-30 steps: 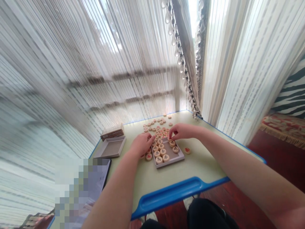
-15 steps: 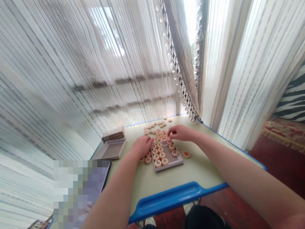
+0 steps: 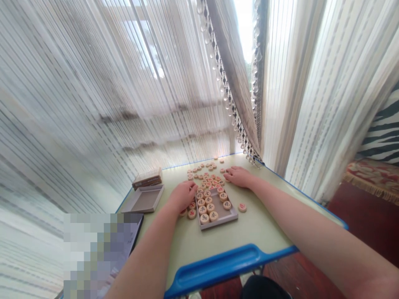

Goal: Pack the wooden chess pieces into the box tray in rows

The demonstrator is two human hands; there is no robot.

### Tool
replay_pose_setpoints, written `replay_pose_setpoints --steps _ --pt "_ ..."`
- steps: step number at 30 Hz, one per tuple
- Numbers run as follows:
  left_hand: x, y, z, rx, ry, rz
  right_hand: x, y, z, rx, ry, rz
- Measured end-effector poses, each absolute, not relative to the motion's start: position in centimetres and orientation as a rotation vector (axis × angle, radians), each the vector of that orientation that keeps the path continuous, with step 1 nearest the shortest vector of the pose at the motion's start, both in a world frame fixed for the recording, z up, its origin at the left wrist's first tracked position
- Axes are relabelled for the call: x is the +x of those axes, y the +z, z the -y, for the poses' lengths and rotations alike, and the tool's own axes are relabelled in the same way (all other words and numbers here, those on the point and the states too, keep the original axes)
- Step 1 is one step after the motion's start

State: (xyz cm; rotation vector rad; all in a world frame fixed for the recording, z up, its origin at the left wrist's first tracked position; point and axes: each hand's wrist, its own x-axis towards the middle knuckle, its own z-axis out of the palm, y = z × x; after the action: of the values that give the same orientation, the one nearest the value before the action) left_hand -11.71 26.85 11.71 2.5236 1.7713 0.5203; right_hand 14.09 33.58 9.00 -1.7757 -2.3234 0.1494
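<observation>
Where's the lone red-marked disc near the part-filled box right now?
In the head view, the lone red-marked disc lies on the table, just right of the part-filled box and nearer the person than the right hand.

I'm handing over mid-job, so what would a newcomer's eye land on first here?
Probably the round pieces with red and black characters, in and around the shallow box at the table's middle, with the left hand beside it. Next, the bright blue trough along the near edge, then the striped curtain behind.

Both forearms [image 3: 280, 207] are bare down to the fingers [image 3: 230, 170], with dark trousers [image 3: 264, 289] and pale footwear [image 3: 245, 278] below.
</observation>
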Motion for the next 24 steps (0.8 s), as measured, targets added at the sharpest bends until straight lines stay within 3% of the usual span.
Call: replay_pose_setpoints --steps 24 --pt "-11.56 12.00 -26.43 2.515 0.511 -1.775 14.16 9.01 -33.48 -1.758 0.159 2.333"
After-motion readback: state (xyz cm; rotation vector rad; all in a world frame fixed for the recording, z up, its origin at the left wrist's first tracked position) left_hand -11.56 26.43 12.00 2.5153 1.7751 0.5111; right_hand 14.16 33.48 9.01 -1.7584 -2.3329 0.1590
